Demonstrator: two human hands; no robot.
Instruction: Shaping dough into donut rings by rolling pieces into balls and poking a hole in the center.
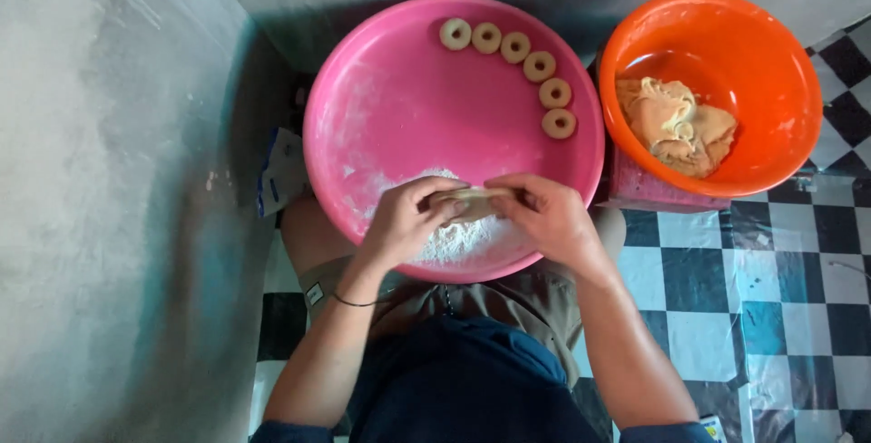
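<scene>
Step in hand looks like shaping: both hands meet at lower centre of the frame over the pink basin (363,89), working a small strip of pale dough (474,198) between them. Left hand (408,221) has its grip closed, fingertips pinched on the left end of the strip; right hand (544,216) likewise closed, thumb and fingers pinched on the right end. So the dough spans the two grips, held just above a mound of white flour (458,239) at the near side of the basin (can't tell if the strip touches the flour). Six finished dough rings (515,47) lie in a curved row along the basin's upper right rim, apart from the hands. Judging by those, the next move calls for bringing the strip's ends together into a loop, needing a light pinch so it doesn't tear. Orange bowl (780,62) at upper right holds a lump of bulk dough (676,125), well apart from both hands.
</scene>
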